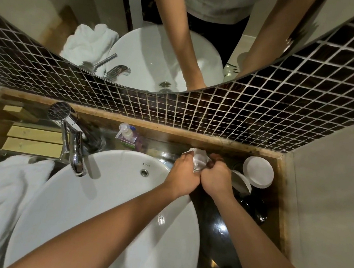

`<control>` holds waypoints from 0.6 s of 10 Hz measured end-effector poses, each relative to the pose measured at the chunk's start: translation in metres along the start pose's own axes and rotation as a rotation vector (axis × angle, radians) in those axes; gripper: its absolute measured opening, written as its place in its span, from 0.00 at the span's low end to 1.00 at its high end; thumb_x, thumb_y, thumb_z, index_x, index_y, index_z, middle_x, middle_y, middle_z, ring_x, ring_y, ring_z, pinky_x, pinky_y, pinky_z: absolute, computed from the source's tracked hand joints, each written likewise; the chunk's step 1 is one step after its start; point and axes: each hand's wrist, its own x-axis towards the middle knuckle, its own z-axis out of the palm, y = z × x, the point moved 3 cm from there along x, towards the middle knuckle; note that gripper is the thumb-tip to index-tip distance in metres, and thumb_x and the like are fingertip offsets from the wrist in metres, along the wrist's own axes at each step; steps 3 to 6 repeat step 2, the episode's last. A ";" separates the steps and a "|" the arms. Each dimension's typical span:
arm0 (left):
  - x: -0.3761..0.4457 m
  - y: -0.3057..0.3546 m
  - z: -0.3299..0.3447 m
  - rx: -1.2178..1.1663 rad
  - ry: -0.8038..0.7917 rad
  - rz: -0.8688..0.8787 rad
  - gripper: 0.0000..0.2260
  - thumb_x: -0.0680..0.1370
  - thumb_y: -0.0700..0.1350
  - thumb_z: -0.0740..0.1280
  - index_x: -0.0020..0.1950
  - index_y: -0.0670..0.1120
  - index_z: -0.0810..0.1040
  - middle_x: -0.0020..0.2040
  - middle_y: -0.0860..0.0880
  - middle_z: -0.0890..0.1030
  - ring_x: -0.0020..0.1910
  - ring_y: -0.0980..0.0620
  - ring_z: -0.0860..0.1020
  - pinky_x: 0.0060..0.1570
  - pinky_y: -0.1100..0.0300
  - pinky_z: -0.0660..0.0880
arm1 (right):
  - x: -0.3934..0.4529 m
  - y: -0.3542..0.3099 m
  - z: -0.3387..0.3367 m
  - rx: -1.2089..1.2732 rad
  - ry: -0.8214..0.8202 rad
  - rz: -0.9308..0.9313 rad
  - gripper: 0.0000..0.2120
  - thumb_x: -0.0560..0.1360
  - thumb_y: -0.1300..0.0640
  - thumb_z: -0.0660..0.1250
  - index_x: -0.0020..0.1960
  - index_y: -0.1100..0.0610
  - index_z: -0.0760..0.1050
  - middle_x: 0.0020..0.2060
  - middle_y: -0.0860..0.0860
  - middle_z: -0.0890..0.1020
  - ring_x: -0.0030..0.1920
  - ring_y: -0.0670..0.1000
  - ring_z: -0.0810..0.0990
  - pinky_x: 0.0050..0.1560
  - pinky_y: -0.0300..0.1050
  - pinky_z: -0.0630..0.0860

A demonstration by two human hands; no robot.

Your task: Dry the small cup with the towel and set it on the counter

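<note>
Both hands are meeting over the far right rim of the sink (92, 190), above the dark counter (220, 231). The left hand (182, 173) is curling its fingers (185, 157) closed around the left side of the small cup (199, 161), with a fold of white cloth (191, 150) showing just beyond the knuckles. The right hand (217, 177) is closing its fingers around the right side of the cup; its fingertips are tucking in toward the cup's far end, and whether they are gripping cloth or glass cannot be told. The two hands are touching each other at the thumbs, just below the cup.

The cup is appearing clear and glassy, lying held between the hands and off the counter. Only a narrow part of it is showing; its rim and base are hidden.

A larger white towel (4, 192) is lying at the near left beside the sink. A chrome faucet (73, 145) is standing at the sink's far left edge. A pump bottle (128, 135) is standing at the far edge, left of the hands. Two white round lids (257, 172) are resting on the counter to the right of the hands, one overlapping the other. Dark mosaic tiles (260, 111) are covering the far wall, and a curved mirror (158, 45) above is reflecting the sink and the person's arms.
</note>
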 end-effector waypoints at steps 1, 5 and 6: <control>-0.004 0.001 -0.009 -0.006 0.073 0.035 0.21 0.76 0.45 0.67 0.69 0.46 0.71 0.64 0.45 0.75 0.64 0.45 0.72 0.64 0.47 0.71 | -0.006 -0.010 -0.003 -0.005 0.001 -0.033 0.08 0.79 0.59 0.67 0.54 0.48 0.73 0.42 0.40 0.77 0.43 0.42 0.76 0.37 0.35 0.68; -0.013 0.001 -0.026 0.048 0.182 0.026 0.21 0.77 0.47 0.67 0.69 0.49 0.71 0.66 0.48 0.75 0.64 0.47 0.72 0.66 0.46 0.69 | -0.021 -0.028 -0.004 -0.122 0.036 -0.114 0.17 0.78 0.62 0.66 0.66 0.54 0.74 0.57 0.51 0.81 0.57 0.53 0.79 0.52 0.45 0.78; -0.013 0.001 -0.026 0.048 0.182 0.026 0.21 0.77 0.47 0.67 0.69 0.49 0.71 0.66 0.48 0.75 0.64 0.47 0.72 0.66 0.46 0.69 | -0.021 -0.028 -0.004 -0.122 0.036 -0.114 0.17 0.78 0.62 0.66 0.66 0.54 0.74 0.57 0.51 0.81 0.57 0.53 0.79 0.52 0.45 0.78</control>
